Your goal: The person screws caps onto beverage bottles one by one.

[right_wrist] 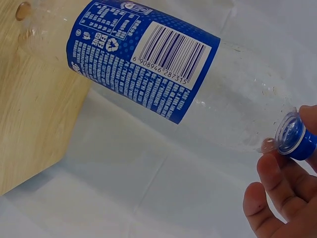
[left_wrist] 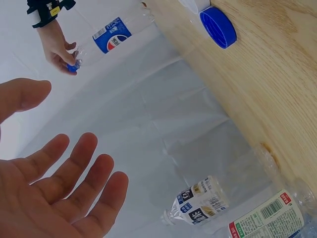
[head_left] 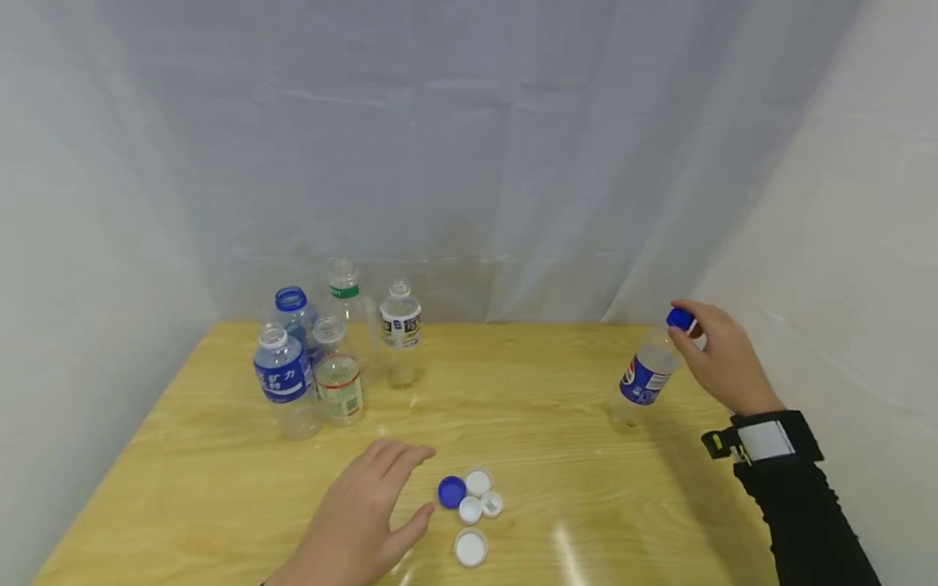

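A clear soda bottle with a blue label and a blue cap is at the right of the table. My right hand pinches it by the cap between thumb and fingers, and the bottle leans, its base low over the wood. In the right wrist view the label's barcode faces the camera. My left hand hovers at the front with its fingers spread and nothing in them. Just right of it lie loose caps: a blue cap and several white caps.
Several uncapped bottles stand together at the back left: one with a blue label, a blue-tinted one, one with a pale label, one with a green band. Beside them is a white-labelled bottle. Pale sheeting hangs behind the table.
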Demonstrator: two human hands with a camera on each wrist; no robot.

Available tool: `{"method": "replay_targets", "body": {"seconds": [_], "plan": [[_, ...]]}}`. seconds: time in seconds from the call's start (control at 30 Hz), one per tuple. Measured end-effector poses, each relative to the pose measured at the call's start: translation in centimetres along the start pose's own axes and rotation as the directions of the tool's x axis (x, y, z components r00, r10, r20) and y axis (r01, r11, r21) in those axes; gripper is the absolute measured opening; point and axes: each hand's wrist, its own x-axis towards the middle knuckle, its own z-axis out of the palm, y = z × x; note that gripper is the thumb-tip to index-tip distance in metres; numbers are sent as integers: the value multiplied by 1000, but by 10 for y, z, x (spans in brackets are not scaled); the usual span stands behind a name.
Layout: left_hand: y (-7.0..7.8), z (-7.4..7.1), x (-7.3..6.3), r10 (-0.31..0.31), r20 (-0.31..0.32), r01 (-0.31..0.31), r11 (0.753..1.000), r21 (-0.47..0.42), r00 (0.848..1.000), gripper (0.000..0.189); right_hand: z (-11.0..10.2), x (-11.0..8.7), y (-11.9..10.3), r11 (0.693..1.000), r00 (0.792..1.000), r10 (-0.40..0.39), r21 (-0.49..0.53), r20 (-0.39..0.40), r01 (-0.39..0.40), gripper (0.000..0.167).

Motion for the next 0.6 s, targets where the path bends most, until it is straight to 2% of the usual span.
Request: {"method": "replay_targets", "body": {"seconds": [0.23, 0.6], "plan": [[0, 2, -2, -33, 27, 33, 999, 16, 999, 53, 3, 3, 9, 998, 998, 47, -31, 41, -46, 44], [-1, 3, -1, -24, 39, 23, 1000, 6, 999, 52, 3, 3, 14, 991, 986, 119, -66, 113, -112, 48]]}}
